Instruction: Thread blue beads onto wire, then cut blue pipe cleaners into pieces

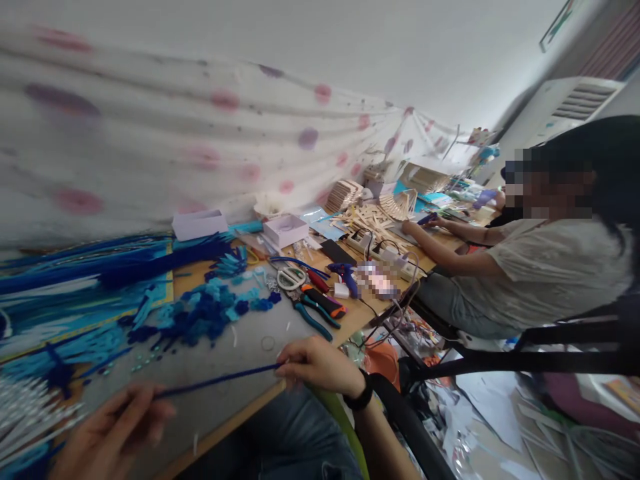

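A dark blue pipe cleaner (pixel 220 379) stretches nearly straight between my two hands, over the front edge of the grey work mat (pixel 200 407). One end is pinched in the fingers of my left hand (pixel 123 423), which looks a little blurred. The fingertips of my right hand (pixel 317 363) pinch the other end; a dark band circles that wrist. Behind the pipe cleaner lies a heap of blue fuzzy pieces (pixel 200 310). Pliers with teal handles (pixel 313 320) and scissors with pale loops (pixel 291 278) rest beyond my right hand.
Bundles of blue pipe cleaners (pixel 100 273) cover the left side, with white sticks (pixel 30 413) nearer me. A purple glue gun (pixel 347 277), a power strip (pixel 385 257) and a white box (pixel 286 231) stand farther back. Another person (pixel 560 260) sits at the right, working with wooden sticks nearby.
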A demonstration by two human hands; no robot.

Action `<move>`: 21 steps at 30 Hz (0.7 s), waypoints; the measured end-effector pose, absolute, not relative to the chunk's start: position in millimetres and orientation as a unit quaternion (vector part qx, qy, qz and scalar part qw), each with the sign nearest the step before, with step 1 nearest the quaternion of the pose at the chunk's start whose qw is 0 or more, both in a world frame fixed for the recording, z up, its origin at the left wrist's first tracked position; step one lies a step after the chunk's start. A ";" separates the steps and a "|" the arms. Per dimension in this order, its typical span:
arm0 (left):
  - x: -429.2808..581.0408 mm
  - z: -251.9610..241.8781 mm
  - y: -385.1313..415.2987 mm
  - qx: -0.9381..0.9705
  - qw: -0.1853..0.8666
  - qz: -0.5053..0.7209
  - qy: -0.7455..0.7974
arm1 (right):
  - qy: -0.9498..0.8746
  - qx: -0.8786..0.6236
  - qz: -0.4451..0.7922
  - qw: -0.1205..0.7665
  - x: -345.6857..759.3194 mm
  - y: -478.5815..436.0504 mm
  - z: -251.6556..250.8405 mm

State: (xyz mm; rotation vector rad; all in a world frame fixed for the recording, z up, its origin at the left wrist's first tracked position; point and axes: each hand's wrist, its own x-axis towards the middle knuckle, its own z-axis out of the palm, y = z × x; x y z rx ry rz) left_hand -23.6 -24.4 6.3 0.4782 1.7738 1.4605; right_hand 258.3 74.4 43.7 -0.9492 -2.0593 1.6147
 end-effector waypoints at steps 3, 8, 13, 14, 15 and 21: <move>-17.7 11.6 -20.6 0.092 0.409 0.661 0.623 | -0.750 -0.312 0.560 0.162 252.8 68.5 47.5; -15.9 14.3 -21.0 0.098 0.390 0.709 0.579 | -0.753 -0.284 0.570 0.167 261.2 66.1 46.6; -17.4 12.9 -27.5 0.162 0.381 0.716 0.563 | -0.708 -0.234 0.654 0.127 271.0 61.2 48.0; -17.0 13.4 -27.5 0.173 0.383 0.715 0.559 | -0.703 -0.227 0.663 0.124 271.3 59.8 49.6; -16.2 14.0 -27.0 0.178 0.386 0.716 0.553 | -0.699 -0.224 0.667 0.125 271.2 58.4 51.2; -5.2 14.5 -23.1 0.181 0.267 0.718 0.616 | -0.728 -0.252 0.628 0.109 269.9 53.6 46.9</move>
